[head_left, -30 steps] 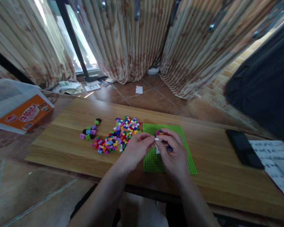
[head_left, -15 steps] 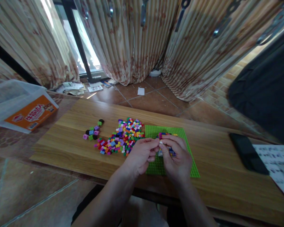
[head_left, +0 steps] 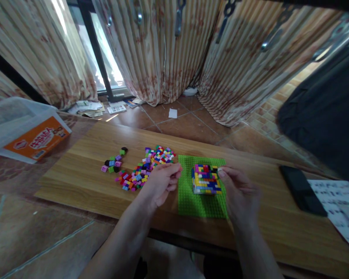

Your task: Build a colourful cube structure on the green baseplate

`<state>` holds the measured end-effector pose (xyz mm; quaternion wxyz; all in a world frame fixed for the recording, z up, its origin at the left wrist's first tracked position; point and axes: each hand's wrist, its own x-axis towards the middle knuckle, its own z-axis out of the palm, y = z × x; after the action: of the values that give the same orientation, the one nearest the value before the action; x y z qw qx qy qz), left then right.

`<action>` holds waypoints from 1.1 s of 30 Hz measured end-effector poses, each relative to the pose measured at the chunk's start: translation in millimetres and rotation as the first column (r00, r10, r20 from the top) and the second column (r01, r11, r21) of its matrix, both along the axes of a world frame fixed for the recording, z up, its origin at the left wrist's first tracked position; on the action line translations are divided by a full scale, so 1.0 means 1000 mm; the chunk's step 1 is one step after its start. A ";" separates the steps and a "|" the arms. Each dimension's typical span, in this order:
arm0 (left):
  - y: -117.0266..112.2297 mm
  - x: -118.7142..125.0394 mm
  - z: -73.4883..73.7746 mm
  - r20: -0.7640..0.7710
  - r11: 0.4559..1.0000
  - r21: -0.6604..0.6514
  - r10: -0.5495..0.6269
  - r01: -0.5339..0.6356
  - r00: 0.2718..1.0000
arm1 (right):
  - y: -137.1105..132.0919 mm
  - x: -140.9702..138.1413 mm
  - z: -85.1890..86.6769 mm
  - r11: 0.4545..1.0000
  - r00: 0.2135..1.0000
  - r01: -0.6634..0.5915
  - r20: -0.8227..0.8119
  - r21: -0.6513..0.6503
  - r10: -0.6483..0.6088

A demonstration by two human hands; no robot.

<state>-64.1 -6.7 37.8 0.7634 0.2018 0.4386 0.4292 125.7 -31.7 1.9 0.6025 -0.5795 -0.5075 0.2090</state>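
On the green baseplate [head_left: 189, 203] stands a block of stacked toy bricks [head_left: 206, 181] in many colours. My right hand [head_left: 242, 192] is at the block's right side, thumb and forefinger pinched on a small white brick [head_left: 220, 170], partly hidden and blurred. My left hand [head_left: 163, 180] hovers over the plate's left edge, its thumb and forefinger pressed together and the other fingers curled. Whatever those left fingertips hold, if anything, is too small to make out. Left of the plate lies a pile of loose bricks [head_left: 159, 155], partly covered by my left hand.
A smaller group of bricks [head_left: 112, 163] lies farther left on the wooden table [head_left: 84, 170]. At the left end stands a clear plastic box [head_left: 14, 110] with an orange label. A black phone [head_left: 302, 190] and a printed sheet [head_left: 334, 193] lie to the right.
My hands have moved apart from each other. The left went left, the right went right with the white brick, and the brick block between them is now uncovered.
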 end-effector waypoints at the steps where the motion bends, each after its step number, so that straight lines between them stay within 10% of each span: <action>1: 0.001 -0.001 0.000 -0.012 1.000 0.004 0.029 -0.029 1.000 | 0.001 0.002 -0.001 1.000 0.998 0.018 0.063 -0.015 -0.017; 12: -0.001 0.022 -0.010 -0.092 0.999 -0.018 0.030 -0.032 0.995 | 0.003 -0.019 -0.004 0.995 0.796 -0.104 0.601 0.008 0.079; 33: 0.002 0.051 -0.049 -0.539 0.939 0.336 0.133 0.067 0.832 | 0.005 -0.026 -0.008 1.000 0.806 -0.008 0.592 0.016 -0.003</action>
<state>-13.3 -4.8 -10.9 0.5491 0.4385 0.5630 0.4350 99.9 -27.2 -5.8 0.4192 -0.6098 -0.6725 0.0142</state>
